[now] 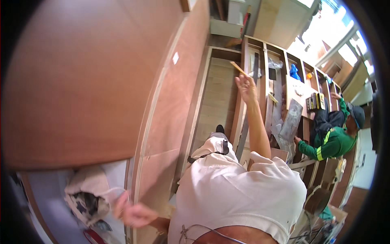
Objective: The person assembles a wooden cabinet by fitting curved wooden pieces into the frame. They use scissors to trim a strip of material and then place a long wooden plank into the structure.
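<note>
My right hand (pixel 246 88) is raised over the wooden frame with its fingers closed around the lower end of a thin wooden strip (pixel 239 68), which points up and to the left. My left hand (pixel 133 211) hangs low on the left, smeared by motion, so its fingers cannot be made out. Close beside it lies a cream cloth bag (pixel 87 185) with dark things inside its mouth. A pale, cord-like loop runs between the bag and the left hand; whether the fingers grip it is unclear.
A large brown wooden panel (pixel 93 81) fills the left side. Divided wooden framing (pixel 284 53) runs along the right, with plastic scraps and a grey sheet (pixel 291 120) on it. Another person in a green top (pixel 335 142) sits there beside a case of small boxes (pixel 315 101).
</note>
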Demonstrator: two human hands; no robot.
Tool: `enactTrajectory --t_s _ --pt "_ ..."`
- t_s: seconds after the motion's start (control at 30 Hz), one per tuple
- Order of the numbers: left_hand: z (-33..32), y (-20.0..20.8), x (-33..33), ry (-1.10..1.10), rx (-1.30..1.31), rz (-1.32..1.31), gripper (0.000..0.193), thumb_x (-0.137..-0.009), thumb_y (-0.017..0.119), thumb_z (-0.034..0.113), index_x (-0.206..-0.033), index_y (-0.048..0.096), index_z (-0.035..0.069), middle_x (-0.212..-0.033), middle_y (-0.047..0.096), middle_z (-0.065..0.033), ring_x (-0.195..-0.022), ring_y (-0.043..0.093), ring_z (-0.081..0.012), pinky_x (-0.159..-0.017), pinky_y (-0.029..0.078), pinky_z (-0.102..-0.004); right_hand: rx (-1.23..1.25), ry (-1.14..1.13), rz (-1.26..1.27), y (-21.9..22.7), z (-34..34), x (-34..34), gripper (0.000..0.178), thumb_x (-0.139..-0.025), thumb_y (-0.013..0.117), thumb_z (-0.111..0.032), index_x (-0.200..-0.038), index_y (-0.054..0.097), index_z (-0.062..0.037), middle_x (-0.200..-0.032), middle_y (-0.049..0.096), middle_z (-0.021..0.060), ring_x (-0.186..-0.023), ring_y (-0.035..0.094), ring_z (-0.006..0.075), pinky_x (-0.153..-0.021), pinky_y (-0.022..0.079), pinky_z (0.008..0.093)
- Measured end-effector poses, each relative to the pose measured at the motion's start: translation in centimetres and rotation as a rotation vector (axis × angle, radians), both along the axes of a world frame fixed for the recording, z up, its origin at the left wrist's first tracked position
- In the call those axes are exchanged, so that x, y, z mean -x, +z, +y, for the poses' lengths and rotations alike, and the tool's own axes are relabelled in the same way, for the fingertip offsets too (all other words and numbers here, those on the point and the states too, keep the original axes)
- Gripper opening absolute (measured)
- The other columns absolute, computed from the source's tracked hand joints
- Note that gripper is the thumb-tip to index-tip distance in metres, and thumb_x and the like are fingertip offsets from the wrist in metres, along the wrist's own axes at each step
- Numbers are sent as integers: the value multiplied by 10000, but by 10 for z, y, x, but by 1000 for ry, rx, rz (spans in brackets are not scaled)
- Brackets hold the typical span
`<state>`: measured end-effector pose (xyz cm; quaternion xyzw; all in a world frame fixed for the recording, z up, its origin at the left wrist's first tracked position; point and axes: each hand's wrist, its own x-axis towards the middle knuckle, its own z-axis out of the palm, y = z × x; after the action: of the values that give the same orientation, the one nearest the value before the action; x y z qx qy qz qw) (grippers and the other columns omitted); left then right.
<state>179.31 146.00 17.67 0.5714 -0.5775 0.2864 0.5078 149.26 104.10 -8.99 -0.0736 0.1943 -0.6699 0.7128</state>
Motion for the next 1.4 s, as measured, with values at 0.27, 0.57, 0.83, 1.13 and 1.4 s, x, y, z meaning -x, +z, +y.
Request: enactTrajectory --t_s 0.27,0.57,0.83,1.13,1.4 --pt "-201 -54 50 -404 -982 -29 325 -798 695 88 -1114 621 93 -1093 629 -105 -989 614 -308 -855 493 -411 -397 -778 14 -205 -17 312 125 -942 580 -212 -859 642 -143 -870 725 34 -856 703 179 -832 548 438" --pt "-346 -82 102 -585 -1349 -68 309 -857 658 167 -1146 600 75 -1106 623 -120 -1009 596 -319 -897 451 -419 -635 -1117 -127 -215 87 403 135 -933 617 -266 -918 645 -135 -877 693 -12 -851 670 152 -829 543 404" --pt "-434 -97 133 -720 -1390 -147 326 -850 671 199 -1142 606 70 -1117 634 -111 -1029 595 -309 -899 441 -411 -730 -1277 -165 -206 99 450 222 -951 557 -327 -798 624 -182 -701 612 -32 -625 589 134 -701 545 357" --pt "-515 -132 146 -872 -1515 -121 343 -851 673 200 -1148 601 43 -1097 634 -127 -1027 599 -318 -900 453 -429 -798 -1210 255 -197 66 417 179 -820 645 -116 -666 555 -130 -567 508 -12 -496 508 106 -500 485 269" --pt "-659 -130 159 -926 -1601 -85 361 -834 707 159 -1161 609 42 -1000 669 -153 -933 658 -288 -810 516 -388 -1157 -851 816 -294 29 223 64 -888 546 -113 -835 577 -131 -650 518 -10 -472 451 105 -397 377 268"
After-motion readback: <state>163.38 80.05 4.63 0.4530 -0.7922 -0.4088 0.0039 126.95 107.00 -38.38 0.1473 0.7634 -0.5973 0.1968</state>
